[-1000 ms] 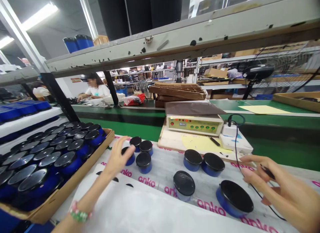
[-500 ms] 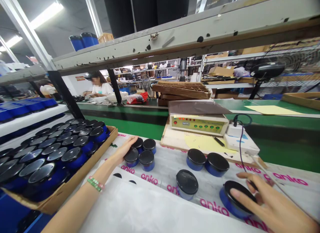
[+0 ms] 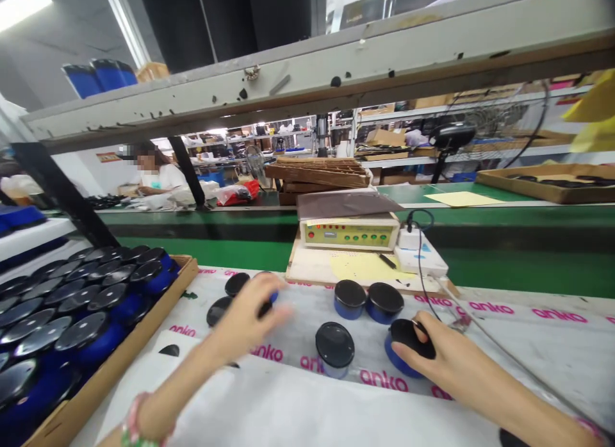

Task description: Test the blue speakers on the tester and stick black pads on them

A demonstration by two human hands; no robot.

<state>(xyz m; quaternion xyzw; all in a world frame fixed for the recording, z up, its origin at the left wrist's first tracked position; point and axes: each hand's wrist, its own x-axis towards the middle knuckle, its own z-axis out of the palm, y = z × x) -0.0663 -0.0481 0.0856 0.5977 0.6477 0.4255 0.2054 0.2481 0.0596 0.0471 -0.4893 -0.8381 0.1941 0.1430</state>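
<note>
My right hand [image 3: 444, 348] has its thumb and fingers around a round blue container with a black lid [image 3: 401, 364] standing on the printed sheet. My left hand [image 3: 250, 316], blurred by motion, holds nothing, its fingers apart. It passes above a small group of similar containers, one of them a black-lidded container [image 3: 237, 282], and partly hides them. Between my hands are a clear-sided container with a black lid [image 3: 335, 346] and two blue containers [image 3: 350, 300] side by side. White sheeting [image 3: 288, 408] covers the near edge.
At left, a cardboard tray [image 3: 158, 319] is packed with black-lidded blue containers. Behind the containers stands a control box [image 3: 350, 234] with lit buttons, beside a white power strip [image 3: 423, 258] and its cable. A shelf beam [image 3: 298, 82] crosses overhead. A person [image 3: 161, 171] sits beyond.
My left hand has lifted from the container group and moved right, its fingers spreading. My right hand stays at its container, with the thumb now lower at its side. The view has swung right.
</note>
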